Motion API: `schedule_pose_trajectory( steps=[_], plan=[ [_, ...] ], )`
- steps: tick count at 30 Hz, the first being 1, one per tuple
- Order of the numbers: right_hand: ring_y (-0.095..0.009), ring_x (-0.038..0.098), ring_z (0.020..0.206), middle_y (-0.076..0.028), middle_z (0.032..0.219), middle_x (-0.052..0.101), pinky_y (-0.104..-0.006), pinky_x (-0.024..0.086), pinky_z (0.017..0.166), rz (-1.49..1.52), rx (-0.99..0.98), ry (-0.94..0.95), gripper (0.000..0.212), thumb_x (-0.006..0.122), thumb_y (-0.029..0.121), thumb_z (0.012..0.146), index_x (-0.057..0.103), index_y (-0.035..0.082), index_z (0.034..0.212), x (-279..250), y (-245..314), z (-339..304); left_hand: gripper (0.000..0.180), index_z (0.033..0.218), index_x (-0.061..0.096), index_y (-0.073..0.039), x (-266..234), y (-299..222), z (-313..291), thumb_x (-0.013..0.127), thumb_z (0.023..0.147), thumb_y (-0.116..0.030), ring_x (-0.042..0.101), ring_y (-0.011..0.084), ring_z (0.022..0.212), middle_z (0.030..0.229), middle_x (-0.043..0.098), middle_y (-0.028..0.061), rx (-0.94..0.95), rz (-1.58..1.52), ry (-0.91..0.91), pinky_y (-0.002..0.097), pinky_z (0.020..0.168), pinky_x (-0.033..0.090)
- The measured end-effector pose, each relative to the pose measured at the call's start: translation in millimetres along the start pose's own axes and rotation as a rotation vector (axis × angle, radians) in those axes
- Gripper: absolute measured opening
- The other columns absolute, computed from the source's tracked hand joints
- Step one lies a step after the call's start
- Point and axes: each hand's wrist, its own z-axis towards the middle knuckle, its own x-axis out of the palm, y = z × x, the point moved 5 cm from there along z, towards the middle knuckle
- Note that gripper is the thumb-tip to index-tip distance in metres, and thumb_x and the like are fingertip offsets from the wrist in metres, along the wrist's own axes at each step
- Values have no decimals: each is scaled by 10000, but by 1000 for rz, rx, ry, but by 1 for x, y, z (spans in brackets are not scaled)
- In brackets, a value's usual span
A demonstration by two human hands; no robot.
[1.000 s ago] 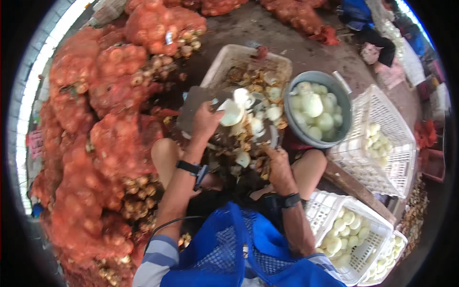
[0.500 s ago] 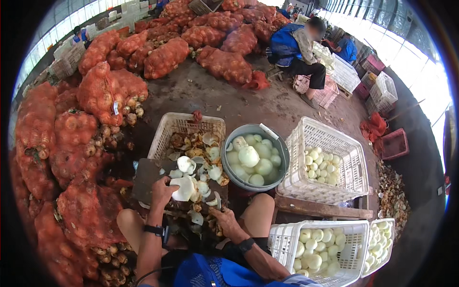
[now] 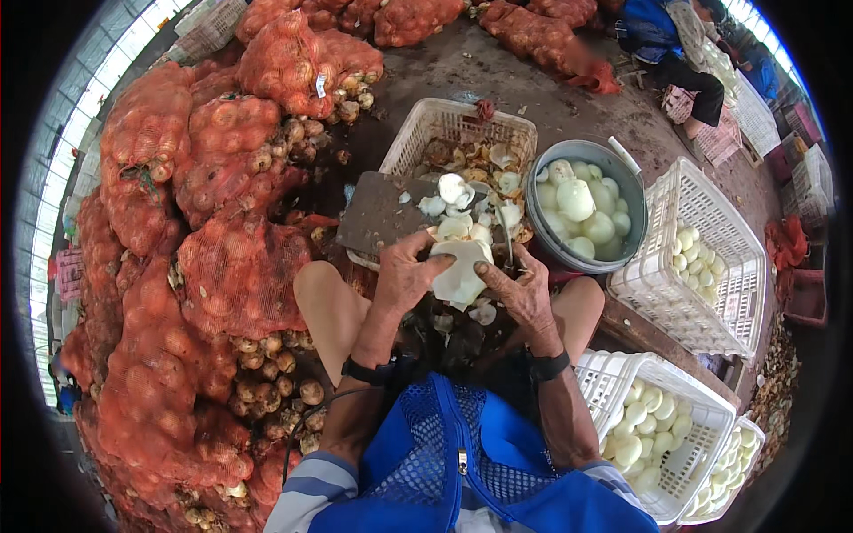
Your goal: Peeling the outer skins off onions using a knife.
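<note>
My left hand (image 3: 410, 271) is closed around a pale, partly peeled onion (image 3: 458, 277), its thumb lying across the top. From the other side my right hand (image 3: 522, 291) grips a knife (image 3: 506, 229) with its blade pointing away from me. The right thumb presses against the onion's edge. How much of the knife handle is in the palm stays hidden. Just beyond the hands, white peels (image 3: 455, 192) lie on a dark board (image 3: 378, 213), which rests across a crate (image 3: 400, 142) holding brown skins.
A grey bucket (image 3: 531, 200) of peeled onions in liquid stands right of the board. White crates (image 3: 755, 258) of peeled onions line my right side. Red mesh sacks (image 3: 235, 275) of onions are piled on the left, with loose onions (image 3: 267, 382) beside them. Another person (image 3: 684, 53) sits far right.
My right hand has risen with the knife from near my knees to the onion, and both hands now meet there. The whole view has shifted, tilting further down toward my lap.
</note>
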Motion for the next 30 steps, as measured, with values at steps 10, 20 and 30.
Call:
schedule_pose_trajectory(
  steps=[10, 20, 30],
  plan=[
    [-72, 559, 680, -19, 760, 665, -273, 490, 610, 31, 101, 20, 256, 741, 209, 903, 688, -19, 1005, 8, -5, -14, 269, 1052, 701, 0, 4, 21, -21, 725, 895, -217, 629, 89, 817, 914, 717, 44, 59, 109, 115, 266, 706, 509],
    [-72, 618, 818, -17, 933, 708, -252, 520, 733, 198, 166, 130, 328, 716, 215, 929, 682, -16, 1161, 4, -3, -18, 290, 1100, 674, 17, 7, 10, -26, 695, 923, -212, 623, 103, 799, 902, 718, 53, 239, 246, 89, 286, 719, 510],
    [-94, 608, 823, -40, 920, 702, -273, 503, 743, 37, 58, 64, 260, 713, 201, 926, 691, -12, 1073, 12, 3, -18, 290, 1146, 669, 21, 4, -15, -38, 692, 904, -137, 642, 113, 898, 986, 712, 68, -27, -34, 157, 272, 773, 516]
  ],
)
